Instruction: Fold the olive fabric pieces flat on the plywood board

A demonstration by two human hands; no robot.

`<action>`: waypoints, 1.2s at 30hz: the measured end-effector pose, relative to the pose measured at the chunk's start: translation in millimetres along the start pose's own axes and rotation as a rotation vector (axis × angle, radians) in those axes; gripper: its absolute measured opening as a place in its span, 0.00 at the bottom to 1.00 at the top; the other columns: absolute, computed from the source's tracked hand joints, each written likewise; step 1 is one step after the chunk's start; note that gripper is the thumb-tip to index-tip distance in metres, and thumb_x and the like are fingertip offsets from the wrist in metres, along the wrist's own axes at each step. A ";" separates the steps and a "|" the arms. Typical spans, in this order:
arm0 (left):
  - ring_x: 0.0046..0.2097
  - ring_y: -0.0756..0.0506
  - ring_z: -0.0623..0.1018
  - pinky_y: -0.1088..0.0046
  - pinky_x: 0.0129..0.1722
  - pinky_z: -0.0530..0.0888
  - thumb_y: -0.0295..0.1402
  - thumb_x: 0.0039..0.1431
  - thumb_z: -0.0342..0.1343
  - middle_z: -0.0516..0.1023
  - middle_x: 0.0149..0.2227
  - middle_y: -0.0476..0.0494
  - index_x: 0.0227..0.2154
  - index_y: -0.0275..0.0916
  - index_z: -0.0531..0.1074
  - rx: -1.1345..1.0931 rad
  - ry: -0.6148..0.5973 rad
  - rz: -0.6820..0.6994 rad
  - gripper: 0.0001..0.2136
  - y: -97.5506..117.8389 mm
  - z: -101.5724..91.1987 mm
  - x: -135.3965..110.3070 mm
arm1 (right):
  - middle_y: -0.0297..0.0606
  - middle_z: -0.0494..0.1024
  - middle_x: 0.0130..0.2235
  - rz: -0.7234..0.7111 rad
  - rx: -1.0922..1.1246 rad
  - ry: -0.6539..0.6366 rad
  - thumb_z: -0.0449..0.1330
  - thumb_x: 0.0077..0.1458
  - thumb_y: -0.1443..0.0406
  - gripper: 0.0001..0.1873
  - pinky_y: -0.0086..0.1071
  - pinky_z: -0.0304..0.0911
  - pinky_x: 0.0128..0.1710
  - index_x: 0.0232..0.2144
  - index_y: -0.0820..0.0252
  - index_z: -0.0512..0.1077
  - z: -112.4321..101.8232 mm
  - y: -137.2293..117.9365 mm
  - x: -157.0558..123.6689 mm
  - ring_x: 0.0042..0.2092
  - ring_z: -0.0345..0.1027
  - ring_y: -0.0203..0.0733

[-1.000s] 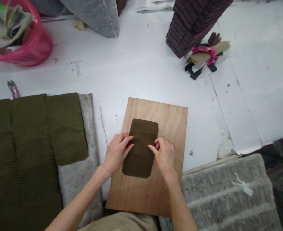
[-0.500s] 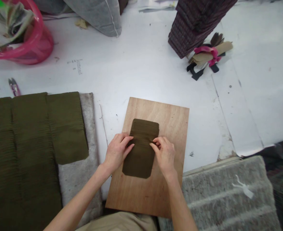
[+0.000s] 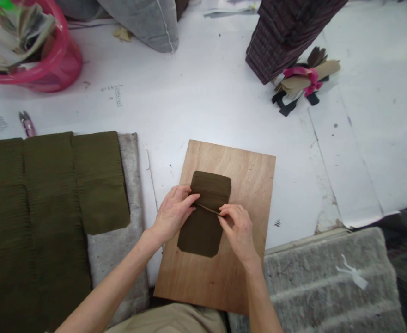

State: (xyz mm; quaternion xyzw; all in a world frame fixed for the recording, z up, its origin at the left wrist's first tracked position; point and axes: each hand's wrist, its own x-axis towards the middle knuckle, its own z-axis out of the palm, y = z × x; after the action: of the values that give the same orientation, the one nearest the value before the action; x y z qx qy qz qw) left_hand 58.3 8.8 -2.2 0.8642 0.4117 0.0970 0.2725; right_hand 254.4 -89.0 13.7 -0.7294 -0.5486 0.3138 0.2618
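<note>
A stack of dark olive fabric pieces [image 3: 206,212] with clipped lower corners lies on a plywood board [image 3: 248,185] in front of me. My left hand [image 3: 174,212] pinches the top piece at the stack's left edge. My right hand [image 3: 236,227] pinches the same piece at the right edge. Between the two hands the top piece's edge is lifted off the stack, showing a thin pale line across the middle.
Rows of olive fabric pieces [image 3: 44,194] cover a grey felt pad [image 3: 127,249] on the left. Small snips [image 3: 27,124] lie beyond them, a pink basin [image 3: 51,60] at far left. A dark stacked bundle [image 3: 279,37] and tied scraps [image 3: 303,78] stand behind. Grey felt [image 3: 328,286] lies at lower right.
Both hands have pinched the top olive piece and begun lifting its edge from the stack. The view has shifted slightly.
</note>
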 end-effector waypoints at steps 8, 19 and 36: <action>0.39 0.46 0.72 0.71 0.35 0.69 0.30 0.59 0.54 0.71 0.34 0.48 0.32 0.41 0.69 -0.102 -0.144 -0.008 0.02 -3.7 -6.6 4.6 | 0.36 0.79 0.37 0.374 0.280 0.035 0.59 0.54 0.59 0.18 0.33 0.66 0.38 0.47 0.56 0.64 3.9 -4.1 -12.0 0.36 0.73 0.41; 0.28 0.50 0.71 0.76 0.28 0.64 0.41 0.59 0.54 0.73 0.26 0.52 0.33 0.41 0.70 -0.316 -0.153 -0.319 0.09 4.5 -1.4 -10.6 | 0.34 0.77 0.26 0.427 0.139 -0.012 0.57 0.55 0.55 0.12 0.29 0.60 0.26 0.29 0.56 0.66 20.7 -2.6 -28.3 0.27 0.70 0.40; 0.25 0.51 0.65 0.77 0.25 0.58 0.44 0.58 0.52 0.66 0.21 0.54 0.22 0.38 0.62 -0.609 -0.233 -0.503 0.16 -2.5 18.9 -47.2 | 0.36 0.76 0.29 0.489 0.318 0.025 0.57 0.54 0.53 0.14 0.29 0.62 0.30 0.30 0.58 0.68 23.5 -1.3 -33.5 0.30 0.69 0.40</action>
State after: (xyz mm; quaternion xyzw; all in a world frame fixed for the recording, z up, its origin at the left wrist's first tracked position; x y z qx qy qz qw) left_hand 33.7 -33.4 -16.6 0.6217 0.5291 0.0460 0.5758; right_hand 229.4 -120.1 4.7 -0.7937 -0.2972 0.4405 0.2961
